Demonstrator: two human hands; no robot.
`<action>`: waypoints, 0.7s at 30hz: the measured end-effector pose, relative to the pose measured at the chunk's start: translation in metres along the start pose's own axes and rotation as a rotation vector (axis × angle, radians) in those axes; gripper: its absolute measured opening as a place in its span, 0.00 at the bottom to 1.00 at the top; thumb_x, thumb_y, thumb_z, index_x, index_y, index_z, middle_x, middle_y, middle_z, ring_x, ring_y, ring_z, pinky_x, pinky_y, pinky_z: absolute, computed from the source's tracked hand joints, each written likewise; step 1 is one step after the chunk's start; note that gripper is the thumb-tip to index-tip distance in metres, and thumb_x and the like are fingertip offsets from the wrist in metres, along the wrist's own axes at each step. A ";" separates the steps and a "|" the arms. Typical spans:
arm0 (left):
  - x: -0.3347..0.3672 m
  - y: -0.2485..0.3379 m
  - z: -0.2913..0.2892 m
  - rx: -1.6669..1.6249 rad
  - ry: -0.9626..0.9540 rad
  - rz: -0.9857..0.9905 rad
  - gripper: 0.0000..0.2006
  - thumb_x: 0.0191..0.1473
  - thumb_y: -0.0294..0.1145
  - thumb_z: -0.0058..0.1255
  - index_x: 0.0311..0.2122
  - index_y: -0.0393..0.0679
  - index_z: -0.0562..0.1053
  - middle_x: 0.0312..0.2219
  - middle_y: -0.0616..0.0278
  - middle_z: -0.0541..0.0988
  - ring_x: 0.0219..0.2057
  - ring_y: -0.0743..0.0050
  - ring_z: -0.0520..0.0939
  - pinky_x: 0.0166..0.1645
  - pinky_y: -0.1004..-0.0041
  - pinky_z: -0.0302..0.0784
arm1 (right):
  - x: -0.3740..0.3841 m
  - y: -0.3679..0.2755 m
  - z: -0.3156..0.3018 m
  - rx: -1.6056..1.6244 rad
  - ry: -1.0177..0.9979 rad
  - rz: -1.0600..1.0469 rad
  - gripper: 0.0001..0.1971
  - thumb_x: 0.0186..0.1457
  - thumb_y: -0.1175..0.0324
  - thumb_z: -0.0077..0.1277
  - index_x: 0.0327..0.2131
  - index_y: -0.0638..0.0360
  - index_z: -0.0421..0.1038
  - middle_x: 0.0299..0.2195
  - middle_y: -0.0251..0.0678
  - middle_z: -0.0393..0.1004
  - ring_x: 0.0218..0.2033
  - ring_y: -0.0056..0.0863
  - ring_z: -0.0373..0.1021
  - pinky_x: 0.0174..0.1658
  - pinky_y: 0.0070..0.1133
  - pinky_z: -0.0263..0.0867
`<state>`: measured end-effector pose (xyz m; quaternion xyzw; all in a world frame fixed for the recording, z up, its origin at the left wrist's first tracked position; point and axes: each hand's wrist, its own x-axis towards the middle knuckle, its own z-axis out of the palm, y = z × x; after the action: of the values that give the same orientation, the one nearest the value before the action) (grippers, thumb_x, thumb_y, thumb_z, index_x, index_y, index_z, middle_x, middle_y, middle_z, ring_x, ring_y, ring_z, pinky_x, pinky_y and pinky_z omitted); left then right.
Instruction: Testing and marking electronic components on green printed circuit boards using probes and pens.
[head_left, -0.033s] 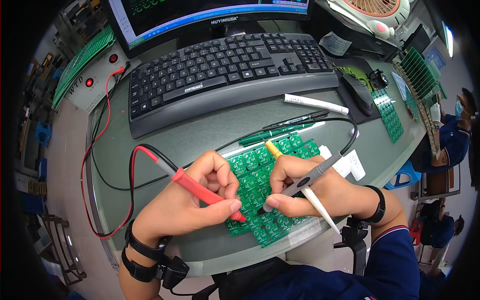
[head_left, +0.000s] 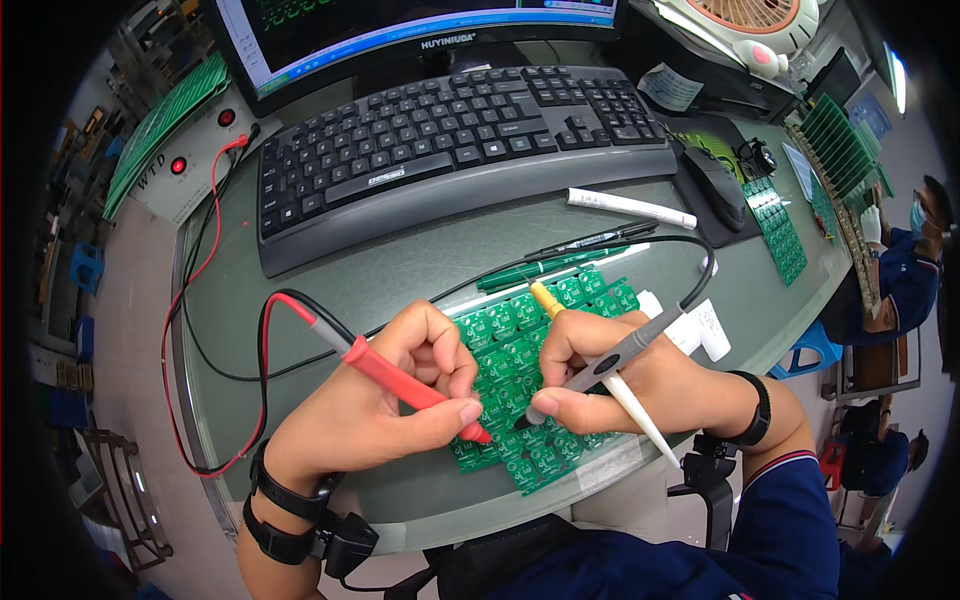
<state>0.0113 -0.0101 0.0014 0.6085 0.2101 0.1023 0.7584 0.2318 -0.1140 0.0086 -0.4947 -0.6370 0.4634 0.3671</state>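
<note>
A panel of small green circuit boards (head_left: 505, 345) lies near the table's front edge, beneath both hands. My left hand (head_left: 395, 400) is closed around a red test probe (head_left: 395, 378), whose tip end points down at the panel's lower middle. In my right hand (head_left: 640, 375) a grey and black test probe (head_left: 625, 352) is pinched, its black end low over the panel close to the red one. That same hand also keeps a slim white stick with a yellow end (head_left: 546, 299) between its fingers. Whether the probe points touch the boards is too small to tell.
A black keyboard (head_left: 450, 140) and a monitor (head_left: 430, 40) stand behind. Green and black pens (head_left: 550, 268), a white tube (head_left: 632, 207) and a mouse (head_left: 713, 188) lie around. Probe cables (head_left: 265, 340) loop left to a grey box (head_left: 195, 165). A co-worker (head_left: 905, 270) sits at right.
</note>
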 end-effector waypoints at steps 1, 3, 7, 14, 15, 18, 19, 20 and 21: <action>0.000 0.000 0.000 -0.002 -0.002 0.000 0.16 0.49 0.25 0.56 0.35 0.45 0.57 0.28 0.66 0.69 0.32 0.85 0.72 0.48 0.69 0.75 | 0.000 0.000 -0.001 0.005 0.001 -0.001 0.10 0.51 0.68 0.56 0.27 0.60 0.65 0.18 0.29 0.65 0.19 0.15 0.61 0.22 0.18 0.56; 0.001 -0.001 0.001 0.005 0.000 0.005 0.16 0.49 0.25 0.56 0.35 0.45 0.57 0.28 0.66 0.69 0.32 0.85 0.72 0.48 0.70 0.75 | 0.000 0.000 -0.001 0.009 0.004 -0.001 0.10 0.51 0.68 0.56 0.26 0.60 0.65 0.18 0.29 0.65 0.19 0.15 0.61 0.22 0.18 0.56; 0.000 -0.001 0.003 0.028 0.016 0.007 0.17 0.48 0.25 0.56 0.34 0.45 0.57 0.29 0.66 0.69 0.32 0.85 0.72 0.48 0.71 0.74 | 0.000 -0.001 -0.001 0.003 -0.002 -0.034 0.10 0.51 0.67 0.56 0.26 0.61 0.65 0.18 0.30 0.65 0.19 0.16 0.62 0.22 0.18 0.57; -0.001 0.001 0.005 0.029 0.022 0.007 0.17 0.48 0.24 0.56 0.34 0.45 0.57 0.29 0.66 0.69 0.33 0.84 0.71 0.47 0.72 0.74 | 0.000 -0.002 -0.001 -0.005 -0.007 -0.005 0.10 0.50 0.67 0.56 0.26 0.61 0.65 0.18 0.30 0.66 0.19 0.16 0.62 0.22 0.18 0.57; -0.001 0.001 0.006 0.031 0.023 0.008 0.17 0.48 0.24 0.56 0.34 0.45 0.57 0.29 0.66 0.69 0.33 0.84 0.71 0.47 0.72 0.74 | 0.000 -0.002 -0.001 -0.005 -0.006 -0.004 0.10 0.50 0.67 0.56 0.26 0.61 0.65 0.18 0.30 0.66 0.19 0.16 0.62 0.22 0.18 0.57; -0.001 0.002 0.006 0.054 0.021 0.010 0.17 0.48 0.24 0.55 0.34 0.45 0.57 0.29 0.65 0.69 0.33 0.84 0.71 0.47 0.72 0.74 | 0.000 -0.001 0.000 -0.007 -0.009 -0.004 0.11 0.50 0.67 0.56 0.26 0.61 0.65 0.18 0.30 0.66 0.19 0.16 0.62 0.21 0.18 0.57; -0.001 0.002 0.006 0.076 0.018 0.010 0.17 0.48 0.24 0.55 0.34 0.45 0.57 0.29 0.65 0.69 0.32 0.84 0.72 0.47 0.72 0.74 | 0.000 -0.001 0.000 -0.008 -0.003 -0.015 0.10 0.50 0.67 0.56 0.26 0.61 0.65 0.18 0.30 0.66 0.19 0.16 0.62 0.21 0.18 0.57; -0.001 0.002 0.006 0.076 0.018 0.010 0.17 0.48 0.24 0.55 0.34 0.45 0.57 0.29 0.65 0.69 0.32 0.84 0.72 0.47 0.72 0.74 | 0.000 0.000 0.000 -0.008 0.004 -0.026 0.10 0.50 0.67 0.56 0.26 0.61 0.65 0.18 0.30 0.66 0.19 0.16 0.62 0.21 0.18 0.57; -0.002 0.002 0.007 0.075 0.017 0.008 0.16 0.48 0.24 0.55 0.34 0.45 0.57 0.29 0.65 0.69 0.32 0.83 0.72 0.47 0.72 0.74 | 0.000 0.000 0.000 -0.008 0.004 -0.025 0.10 0.50 0.67 0.56 0.26 0.61 0.65 0.18 0.30 0.66 0.19 0.16 0.62 0.21 0.18 0.57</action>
<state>0.0128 -0.0162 0.0048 0.6365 0.2179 0.1026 0.7327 0.2314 -0.1138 0.0081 -0.4891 -0.6443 0.4551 0.3723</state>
